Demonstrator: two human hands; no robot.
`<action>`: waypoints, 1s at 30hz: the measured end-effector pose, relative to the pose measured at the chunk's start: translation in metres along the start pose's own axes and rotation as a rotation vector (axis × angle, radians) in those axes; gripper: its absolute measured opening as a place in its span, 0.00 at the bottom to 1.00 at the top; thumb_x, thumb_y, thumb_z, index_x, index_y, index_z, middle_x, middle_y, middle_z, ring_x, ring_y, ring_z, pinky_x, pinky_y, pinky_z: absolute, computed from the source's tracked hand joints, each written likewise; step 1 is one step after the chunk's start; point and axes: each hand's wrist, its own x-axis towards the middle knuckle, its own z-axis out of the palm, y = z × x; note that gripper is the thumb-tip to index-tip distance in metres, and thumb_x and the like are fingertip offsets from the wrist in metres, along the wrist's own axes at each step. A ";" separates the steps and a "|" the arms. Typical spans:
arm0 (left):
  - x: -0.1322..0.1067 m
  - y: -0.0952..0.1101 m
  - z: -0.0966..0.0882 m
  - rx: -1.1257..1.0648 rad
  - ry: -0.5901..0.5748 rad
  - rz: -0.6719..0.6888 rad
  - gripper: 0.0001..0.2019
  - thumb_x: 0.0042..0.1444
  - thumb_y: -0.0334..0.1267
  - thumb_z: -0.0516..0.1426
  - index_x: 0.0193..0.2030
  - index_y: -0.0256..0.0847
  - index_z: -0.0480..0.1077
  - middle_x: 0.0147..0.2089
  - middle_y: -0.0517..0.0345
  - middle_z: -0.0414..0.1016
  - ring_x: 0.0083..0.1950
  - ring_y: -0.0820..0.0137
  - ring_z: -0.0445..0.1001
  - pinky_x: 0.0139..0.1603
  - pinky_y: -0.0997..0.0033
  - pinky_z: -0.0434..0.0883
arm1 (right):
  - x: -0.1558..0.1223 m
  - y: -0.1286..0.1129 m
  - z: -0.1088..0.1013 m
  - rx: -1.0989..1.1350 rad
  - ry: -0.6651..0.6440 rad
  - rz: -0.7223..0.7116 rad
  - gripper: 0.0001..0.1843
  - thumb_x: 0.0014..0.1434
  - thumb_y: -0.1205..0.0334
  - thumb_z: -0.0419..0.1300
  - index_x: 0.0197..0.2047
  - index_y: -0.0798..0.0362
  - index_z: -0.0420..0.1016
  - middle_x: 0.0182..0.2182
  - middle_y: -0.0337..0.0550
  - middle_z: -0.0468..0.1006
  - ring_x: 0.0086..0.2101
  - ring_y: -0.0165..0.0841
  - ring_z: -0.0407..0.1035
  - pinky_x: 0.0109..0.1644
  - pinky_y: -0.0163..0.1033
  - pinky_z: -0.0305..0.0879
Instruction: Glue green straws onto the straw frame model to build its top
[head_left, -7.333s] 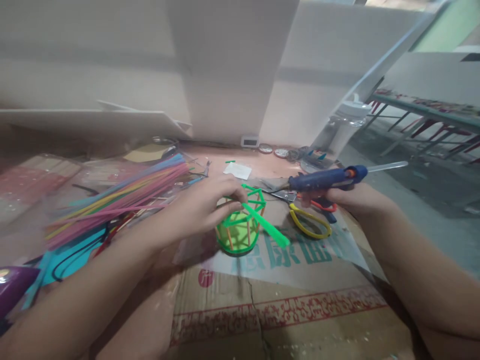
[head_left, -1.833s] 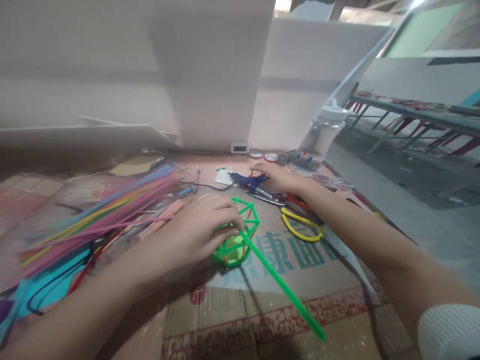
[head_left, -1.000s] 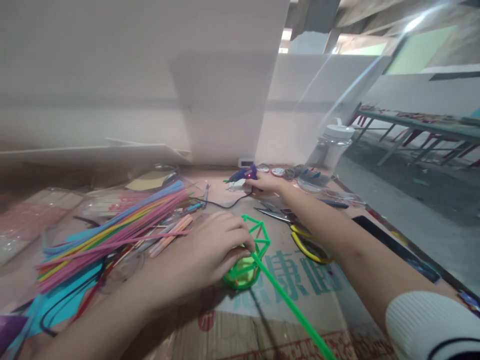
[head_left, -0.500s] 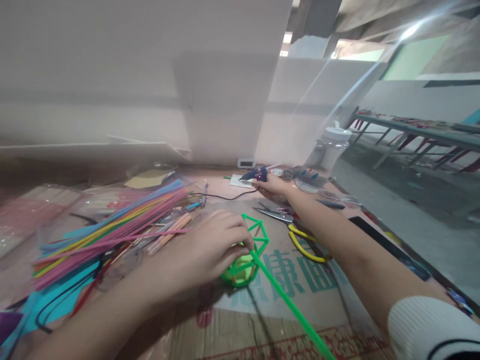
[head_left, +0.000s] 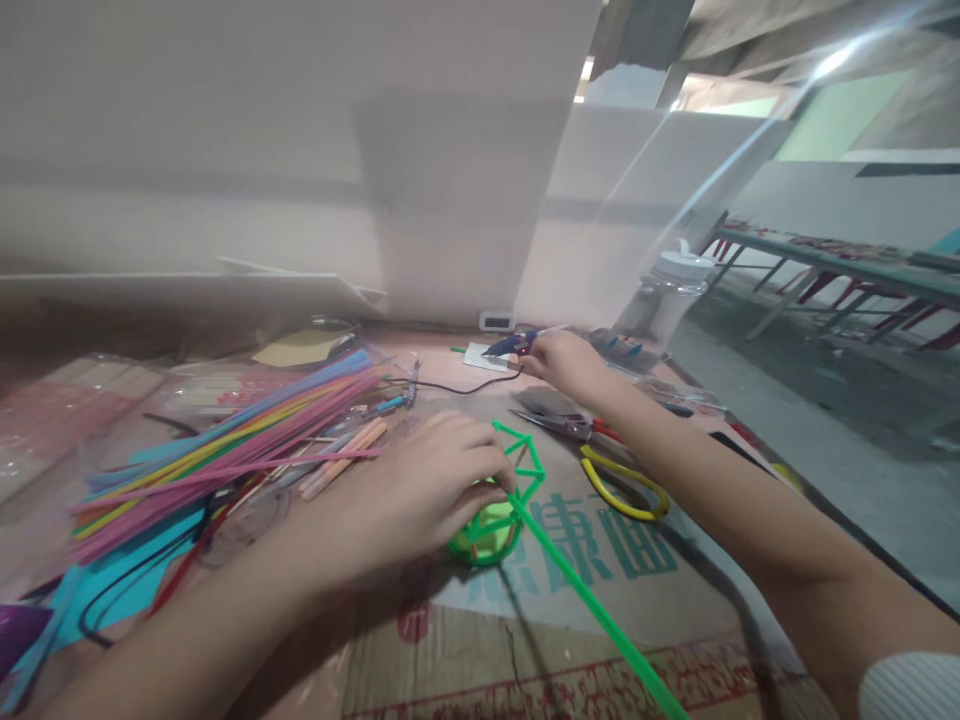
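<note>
Status: left hand (head_left: 439, 490) is closed over the green straw frame (head_left: 525, 462), with the fingers curled round its top and near side. The frame is held down on the cardboard sheet (head_left: 465, 665) at mid counter (head_left: 439, 362). A round green base is seen under the frame (partly hidden by the fingers). One long green straw (head_left: 592, 612) is joined to the frame and is run diagonally over the cardboard toward the near right edge.

The right hand (head_left: 562, 362) is stretched to the far side of the counter and wrapped round the blue glue gun (head_left: 511, 345). The nozzle is pointed left, just over a white paper scrap (head_left: 480, 357). A black cord (head_left: 450, 388) is trailed from the gun leftward across the counter.

Yellow-handled scissors (head_left: 626, 487) are laid on the cardboard between the frame and the right forearm, touched by neither hand. A bundle of coloured straws (head_left: 225, 445) is fanned out left of the left hand, near it but not gripped. A clear bottle (head_left: 664, 295) with a white cap is stood far right, beyond the right hand. White panels (head_left: 450, 200) are stood behind the counter.
</note>
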 end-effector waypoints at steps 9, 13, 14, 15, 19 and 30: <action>-0.004 0.002 -0.001 0.032 -0.023 -0.017 0.06 0.69 0.33 0.54 0.45 0.45 0.73 0.47 0.59 0.74 0.51 0.65 0.68 0.51 0.63 0.62 | 0.105 -0.102 0.027 -0.042 -0.145 -0.144 0.22 0.67 0.55 0.64 0.59 0.59 0.72 0.55 0.54 0.74 0.51 0.41 0.74 0.53 0.51 0.74; -0.004 0.002 -0.001 0.027 0.000 -0.011 0.06 0.70 0.35 0.53 0.45 0.45 0.72 0.45 0.59 0.73 0.49 0.64 0.68 0.50 0.63 0.62 | 0.105 -0.111 0.035 0.005 -0.173 -0.168 0.23 0.66 0.55 0.64 0.58 0.61 0.72 0.55 0.56 0.74 0.51 0.42 0.74 0.54 0.50 0.74; -0.004 0.002 -0.001 0.034 0.006 -0.006 0.06 0.70 0.35 0.54 0.44 0.45 0.73 0.45 0.59 0.73 0.49 0.64 0.68 0.50 0.62 0.63 | 0.102 -0.112 0.035 0.030 -0.184 -0.188 0.23 0.66 0.55 0.64 0.59 0.60 0.72 0.56 0.56 0.74 0.51 0.42 0.74 0.54 0.50 0.74; -0.004 0.003 -0.002 0.042 0.011 0.000 0.07 0.70 0.35 0.54 0.44 0.44 0.73 0.44 0.59 0.73 0.48 0.64 0.68 0.50 0.62 0.63 | 0.099 -0.114 0.034 0.062 -0.202 -0.217 0.22 0.67 0.55 0.63 0.59 0.59 0.72 0.56 0.55 0.74 0.51 0.42 0.74 0.54 0.51 0.74; -0.003 0.004 -0.004 0.051 0.015 0.028 0.07 0.70 0.34 0.53 0.43 0.43 0.74 0.44 0.58 0.74 0.48 0.64 0.69 0.50 0.62 0.63 | 0.082 -0.123 0.016 0.270 -0.323 -0.412 0.14 0.68 0.57 0.63 0.54 0.54 0.76 0.49 0.45 0.80 0.45 0.35 0.76 0.49 0.45 0.76; 0.002 -0.002 -0.004 0.043 0.044 0.037 0.07 0.67 0.31 0.56 0.43 0.43 0.75 0.45 0.56 0.77 0.49 0.63 0.73 0.49 0.63 0.67 | -0.077 -0.052 -0.055 0.759 0.342 -0.377 0.11 0.65 0.69 0.55 0.47 0.52 0.77 0.39 0.43 0.80 0.39 0.33 0.75 0.45 0.39 0.70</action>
